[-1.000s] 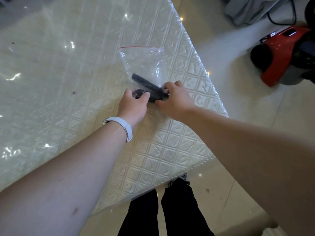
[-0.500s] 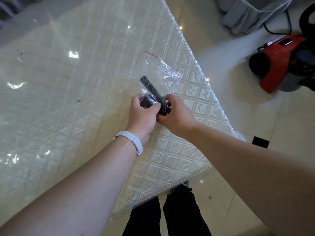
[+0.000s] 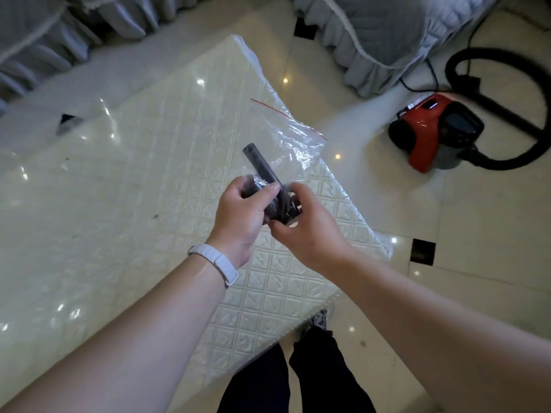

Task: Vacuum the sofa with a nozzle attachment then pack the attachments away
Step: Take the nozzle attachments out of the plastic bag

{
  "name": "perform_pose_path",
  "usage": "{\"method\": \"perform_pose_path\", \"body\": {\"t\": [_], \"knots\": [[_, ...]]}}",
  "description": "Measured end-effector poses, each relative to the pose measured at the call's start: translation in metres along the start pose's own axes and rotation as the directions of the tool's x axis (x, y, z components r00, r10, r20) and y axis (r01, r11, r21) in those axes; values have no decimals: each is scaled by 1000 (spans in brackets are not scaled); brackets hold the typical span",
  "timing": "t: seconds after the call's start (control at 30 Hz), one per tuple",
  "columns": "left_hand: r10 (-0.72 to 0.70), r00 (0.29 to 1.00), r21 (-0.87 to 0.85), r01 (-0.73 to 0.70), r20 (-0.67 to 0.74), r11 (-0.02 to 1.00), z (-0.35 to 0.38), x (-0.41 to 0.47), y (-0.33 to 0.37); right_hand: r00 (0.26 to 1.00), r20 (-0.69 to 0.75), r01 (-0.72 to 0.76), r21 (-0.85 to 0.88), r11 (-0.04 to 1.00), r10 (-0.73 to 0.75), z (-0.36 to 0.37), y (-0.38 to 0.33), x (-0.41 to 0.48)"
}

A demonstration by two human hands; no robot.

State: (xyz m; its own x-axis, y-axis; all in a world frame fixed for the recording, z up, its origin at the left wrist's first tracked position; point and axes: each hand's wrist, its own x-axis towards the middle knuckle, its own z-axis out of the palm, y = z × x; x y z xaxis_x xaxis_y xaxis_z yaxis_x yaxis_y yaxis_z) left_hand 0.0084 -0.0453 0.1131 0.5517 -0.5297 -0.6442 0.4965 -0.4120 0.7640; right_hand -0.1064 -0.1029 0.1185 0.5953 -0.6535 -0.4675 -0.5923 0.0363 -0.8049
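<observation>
- Black plastic crevice nozzle (image 3: 261,168), long and slim, is sealed up inside a clear plastic zip bag with a red strip along its mouth (image 3: 293,135). The bag is held over the cream embossed table under its shiny clear cover (image 3: 119,204), close to the right edge.
- Long axis of the nozzle runs from the hands up and away from the person, leaning a bit toward the table's far left corner. Its narrow tip is the far end, and the fat end is buried between the hands.
- A second, chunkier black attachment (image 3: 283,208) sits in the bottom of the bag, crossing under the nozzle. Can't make out its exact shape, the fingers cover most of it.
- Left hand (image 3: 238,213), with a white wristband (image 3: 217,263), has its fingers curled round the bag's bottom and the pieces inside.
- Right hand (image 3: 310,228) grips the same bundle from the other side, fingers wrapped tight.
- The bag's red mouth end sticks up and out toward the table's right edge, loose and crinkled.
- Off the right edge, a red canister vacuum (image 3: 426,135) sits on the glossy tiled floor (image 3: 477,234) with its black hose (image 3: 507,99) looping round.
- A grey quilted sofa cover with ruffles (image 3: 381,34) lies beyond the far end.
</observation>
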Motion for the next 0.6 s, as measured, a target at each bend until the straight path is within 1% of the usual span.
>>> {"method": "perform_pose_path", "body": {"t": [0.17, 0.27, 0.47, 0.53, 0.6], "knots": [[11, 992, -6, -10, 127, 1000, 12, -42, 47, 995, -102, -3, 15, 1000, 4, -30, -45, -45], [27, 980, -4, -27, 199, 1000, 27, -72, 76, 983, -182, -29, 31, 999, 34, -51, -73, -74], [18, 939, 8, -22, 344, 1000, 60, -127, 125, 935, -346, -53, 88, 995, 80, -92, -124, -132], [24, 925, 15, -33, 380, 999, 71, -144, 137, 909, -408, -57, 81, 995, 85, -104, -135, -150], [32, 913, 27, -46, 407, 999, 81, -159, 145, 893, -439, -62, 96, 993, 98, -116, -143, -167]]}}
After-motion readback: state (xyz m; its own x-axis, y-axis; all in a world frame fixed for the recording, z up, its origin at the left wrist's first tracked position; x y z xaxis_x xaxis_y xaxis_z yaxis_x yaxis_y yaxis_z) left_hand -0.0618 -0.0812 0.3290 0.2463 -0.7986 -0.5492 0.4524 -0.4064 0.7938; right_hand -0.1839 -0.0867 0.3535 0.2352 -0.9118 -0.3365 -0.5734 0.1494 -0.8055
